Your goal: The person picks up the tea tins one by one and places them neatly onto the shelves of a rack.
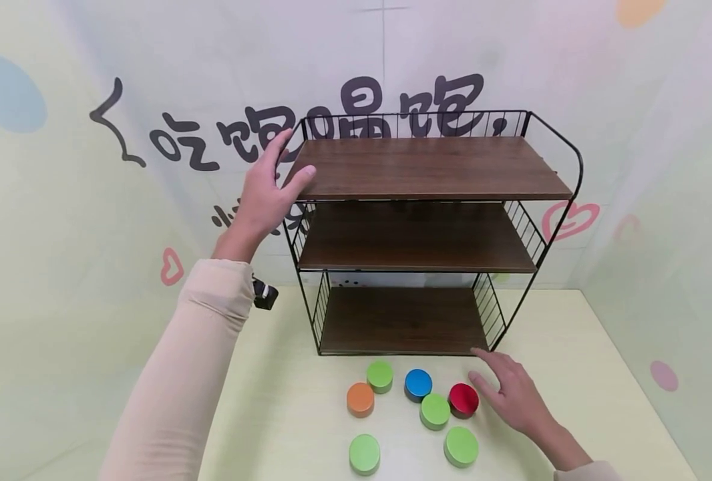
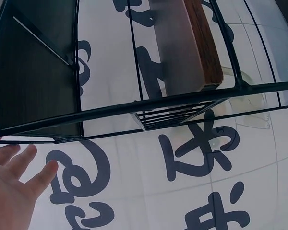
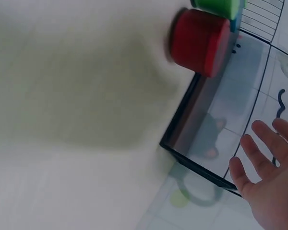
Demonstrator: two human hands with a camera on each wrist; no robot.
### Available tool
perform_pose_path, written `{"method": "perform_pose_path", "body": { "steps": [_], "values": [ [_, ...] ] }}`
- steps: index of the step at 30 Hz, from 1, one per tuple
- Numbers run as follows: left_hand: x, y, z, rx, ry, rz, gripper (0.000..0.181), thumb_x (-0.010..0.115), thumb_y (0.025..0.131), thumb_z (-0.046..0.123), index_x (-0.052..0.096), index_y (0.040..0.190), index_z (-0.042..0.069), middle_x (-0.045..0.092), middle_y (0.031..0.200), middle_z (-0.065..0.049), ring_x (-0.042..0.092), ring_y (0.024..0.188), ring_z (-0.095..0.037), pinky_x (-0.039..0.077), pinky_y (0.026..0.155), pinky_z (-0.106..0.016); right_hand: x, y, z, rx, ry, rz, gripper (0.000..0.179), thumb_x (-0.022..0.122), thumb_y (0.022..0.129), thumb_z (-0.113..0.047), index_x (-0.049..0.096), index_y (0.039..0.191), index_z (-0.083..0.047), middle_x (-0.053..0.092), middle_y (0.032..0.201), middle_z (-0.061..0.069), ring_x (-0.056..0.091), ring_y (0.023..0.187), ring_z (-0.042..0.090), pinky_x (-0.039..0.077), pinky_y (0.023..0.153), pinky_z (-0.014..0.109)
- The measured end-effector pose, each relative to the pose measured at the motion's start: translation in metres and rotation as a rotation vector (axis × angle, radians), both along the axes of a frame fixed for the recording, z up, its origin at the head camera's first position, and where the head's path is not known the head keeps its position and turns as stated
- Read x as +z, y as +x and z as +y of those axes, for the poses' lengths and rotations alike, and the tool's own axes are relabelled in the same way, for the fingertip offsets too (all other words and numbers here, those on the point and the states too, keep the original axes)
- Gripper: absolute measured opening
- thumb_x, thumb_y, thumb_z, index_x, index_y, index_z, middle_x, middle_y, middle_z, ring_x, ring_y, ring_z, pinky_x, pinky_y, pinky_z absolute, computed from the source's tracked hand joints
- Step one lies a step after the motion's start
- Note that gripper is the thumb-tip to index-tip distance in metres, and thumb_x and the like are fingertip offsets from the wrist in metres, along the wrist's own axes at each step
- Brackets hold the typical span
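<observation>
A three-tier rack (image 1: 428, 167) with dark wood boards and a black wire frame stands on the table. At its upper left corner is my left hand (image 1: 267, 190), fingers extended along the side rail and thumb over the top board's edge. In the left wrist view that hand (image 2: 14, 187) shows with spread fingers beside the wire frame. My right hand (image 1: 515, 394) reaches over the table near the rack's lower right corner, its fingers loosely extended and holding nothing. Closest to it is a red round container (image 1: 464, 399), which also shows in the right wrist view.
In front of the rack lie a blue round container (image 1: 418, 385), an orange one (image 1: 360, 399) and several green ones (image 1: 461, 446). Behind is a pale cloth backdrop (image 1: 224, 60) with dark lettering. A small black device (image 1: 264, 294) shows at my left wrist.
</observation>
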State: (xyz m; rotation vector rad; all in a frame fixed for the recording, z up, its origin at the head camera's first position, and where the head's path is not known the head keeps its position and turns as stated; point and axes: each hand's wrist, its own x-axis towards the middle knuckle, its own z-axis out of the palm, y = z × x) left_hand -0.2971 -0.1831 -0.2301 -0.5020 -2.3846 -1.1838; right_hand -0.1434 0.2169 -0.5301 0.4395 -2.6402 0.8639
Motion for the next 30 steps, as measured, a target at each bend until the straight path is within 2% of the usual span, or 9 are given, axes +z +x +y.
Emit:
{"method": "perform_pose_path", "body": {
  "steps": [5,7,12,19,24,30],
  "values": [
    [-0.002,0.000,0.001,0.023,-0.048,0.013,0.079,0.065,0.091,0.050,0.030,0.157,0.023,0.028,0.161,0.007,0.028,0.145,-0.008,0.024,0.118,-0.038,-0.014,0.005,-0.003,0.022,0.001,-0.047,0.050,0.074,0.089,-0.028,0.063,0.133,-0.007,0.065,0.127,0.012,0.059,0.117,0.035,0.046,0.093,0.058],
    [-0.002,-0.001,0.001,0.031,-0.065,0.014,0.082,0.066,0.090,0.051,0.031,0.157,0.022,0.026,0.162,0.009,0.024,0.145,-0.004,0.020,0.118,-0.033,-0.017,0.006,-0.004,0.027,0.008,-0.065,0.053,0.075,0.089,-0.032,0.062,0.134,-0.008,0.065,0.127,0.011,0.059,0.117,0.035,0.046,0.093,0.057],
    [-0.003,-0.001,0.000,0.028,-0.085,-0.009,0.089,0.073,0.083,0.054,0.033,0.155,0.021,0.023,0.162,0.015,0.023,0.145,-0.002,0.021,0.117,-0.031,-0.021,0.010,-0.004,0.030,0.028,-0.124,0.059,0.078,0.086,-0.037,0.061,0.135,-0.009,0.066,0.127,0.010,0.060,0.115,0.036,0.048,0.092,0.058],
    [-0.001,0.000,-0.002,0.034,-0.126,-0.026,0.100,0.083,0.075,0.053,0.033,0.154,0.017,0.022,0.163,0.012,0.021,0.147,-0.005,0.023,0.117,-0.035,-0.029,0.012,-0.004,0.050,0.044,-0.202,0.060,0.080,0.083,-0.039,0.064,0.133,-0.010,0.067,0.127,0.007,0.061,0.116,0.034,0.049,0.094,0.057],
    [0.000,0.000,-0.003,0.044,-0.153,-0.020,0.107,0.086,0.070,0.054,0.031,0.155,0.017,0.021,0.163,0.013,0.021,0.147,-0.005,0.024,0.117,-0.036,-0.036,0.011,-0.004,0.076,0.064,-0.202,0.057,0.081,0.082,-0.039,0.067,0.128,-0.010,0.069,0.123,0.004,0.063,0.113,0.028,0.051,0.093,0.051],
    [0.000,-0.001,-0.003,0.058,-0.164,-0.027,0.109,0.086,0.070,0.055,0.029,0.156,0.021,0.023,0.162,0.014,0.023,0.146,-0.006,0.025,0.116,-0.036,-0.043,0.014,-0.005,0.093,0.079,-0.168,0.056,0.084,0.079,-0.035,0.069,0.124,-0.008,0.070,0.119,0.004,0.066,0.108,0.026,0.053,0.090,0.048]
  ]
}}
